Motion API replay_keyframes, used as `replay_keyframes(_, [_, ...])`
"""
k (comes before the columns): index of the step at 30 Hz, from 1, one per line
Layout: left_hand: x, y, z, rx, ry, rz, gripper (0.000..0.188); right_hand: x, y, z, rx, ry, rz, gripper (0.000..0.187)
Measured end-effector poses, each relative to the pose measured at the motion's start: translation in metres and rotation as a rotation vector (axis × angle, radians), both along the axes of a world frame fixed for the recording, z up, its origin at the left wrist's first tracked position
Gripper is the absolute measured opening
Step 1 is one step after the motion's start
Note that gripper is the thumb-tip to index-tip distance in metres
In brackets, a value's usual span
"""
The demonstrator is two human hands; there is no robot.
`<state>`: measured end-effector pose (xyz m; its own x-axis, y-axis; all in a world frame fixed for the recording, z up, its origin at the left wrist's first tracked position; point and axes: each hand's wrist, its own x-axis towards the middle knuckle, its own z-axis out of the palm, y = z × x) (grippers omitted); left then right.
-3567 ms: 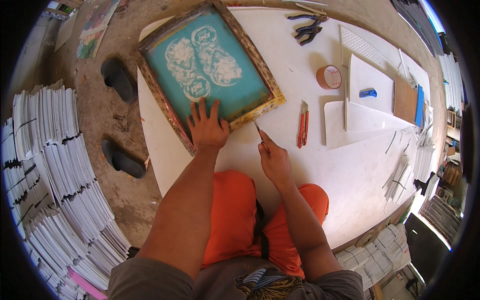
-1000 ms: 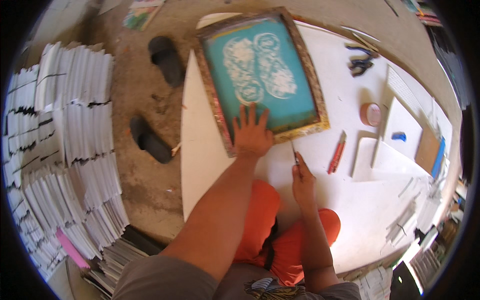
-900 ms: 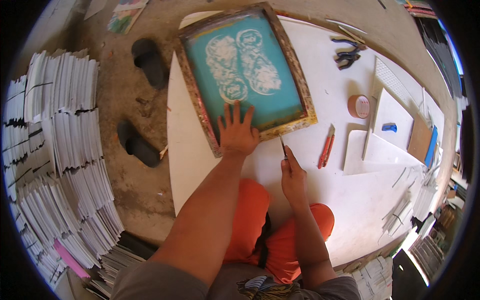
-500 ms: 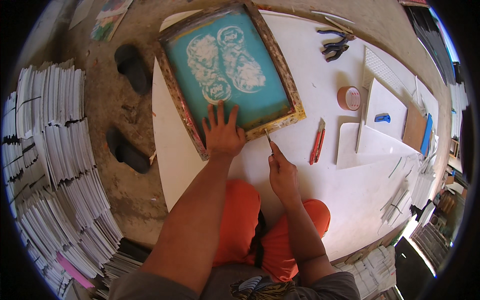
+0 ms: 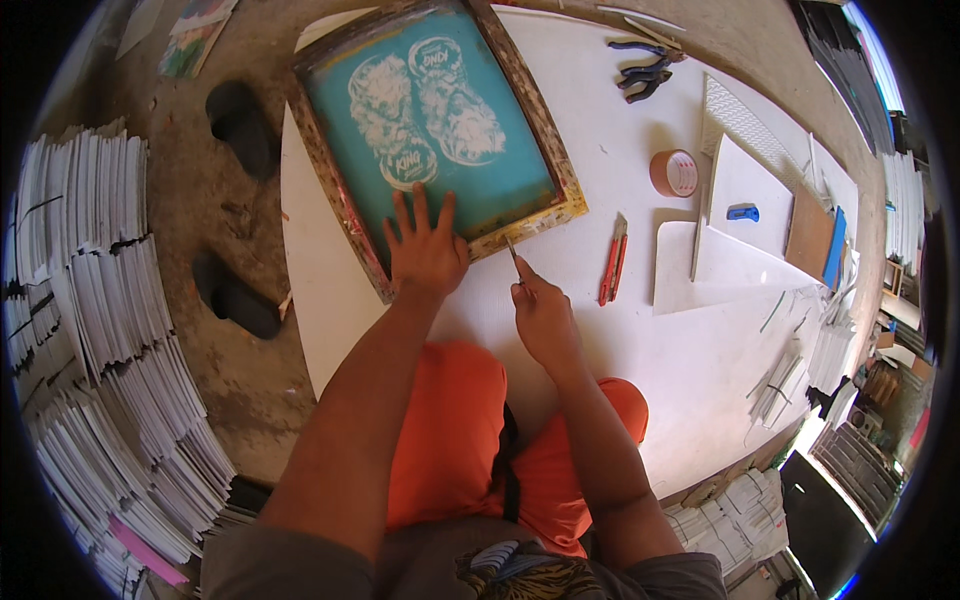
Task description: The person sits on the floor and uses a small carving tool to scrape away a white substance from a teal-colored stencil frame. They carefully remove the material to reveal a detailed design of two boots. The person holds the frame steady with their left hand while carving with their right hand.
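A screen-printing frame (image 5: 575,197) with worn, paint-stained wooden sides lies tilted on a white board (image 5: 480,330). Its teal mesh (image 5: 395,80) carries two white printed shapes. My left hand (image 5: 428,255) rests flat with fingers spread over the near edge and mesh. In the closed fingers of my right hand (image 5: 545,315) is a thin metal-bladed tool (image 5: 513,250); its handle is mostly hidden, so I cannot tell its exact kind. The tip meets the near wooden side, right of my left hand.
To the right lie a red utility knife (image 5: 613,262), a roll of brown tape (image 5: 673,173), pliers (image 5: 645,72), a small blue cutter (image 5: 743,213) and white sheet offcuts (image 5: 690,265). Black slippers (image 5: 240,130) are on the floor at left, beside tall paper stacks (image 5: 95,200).
The whole view has shifted, so everything appears slightly farther left and up. Both hands and the tool keep about the same places on the frame.
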<state>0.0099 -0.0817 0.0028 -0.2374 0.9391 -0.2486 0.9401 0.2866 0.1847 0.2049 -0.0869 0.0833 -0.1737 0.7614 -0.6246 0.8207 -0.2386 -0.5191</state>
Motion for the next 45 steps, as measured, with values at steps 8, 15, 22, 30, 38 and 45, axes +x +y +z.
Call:
replay_keyframes(8, [0.001, 0.001, 0.003, -0.015, -0.003, 0.002, 0.069, -0.002, -0.001, 0.003, 0.131, -0.326, 0.222, 0.047])
replay_keyframes(15, [-0.003, 0.002, 0.008, -0.076, -0.023, 0.023, 0.068, -0.008, 0.023, 0.034, -0.033, -0.192, 0.201, 0.050])
replay_keyframes(22, [0.000, 0.000, 0.006, -0.044, -0.003, 0.018, 0.068, -0.019, 0.005, 0.022, -0.020, -0.070, -0.012, 0.049])
replay_keyframes(30, [0.001, 0.000, -0.002, 0.023, 0.028, 0.000, 0.067, 0.019, -0.010, -0.044, 0.013, 0.399, -0.221, 0.051])
replay_keyframes(38, [0.000, -0.003, 0.000, 0.046, 0.024, 0.009, 0.067, 0.001, 0.015, -0.033, -0.397, 0.746, -0.607, 0.050])
replay_keyframes(45, [-0.002, -0.003, -0.005, 0.070, 0.015, 0.022, 0.067, 0.010, -0.015, -0.032, -0.034, 0.433, -0.326, 0.051])
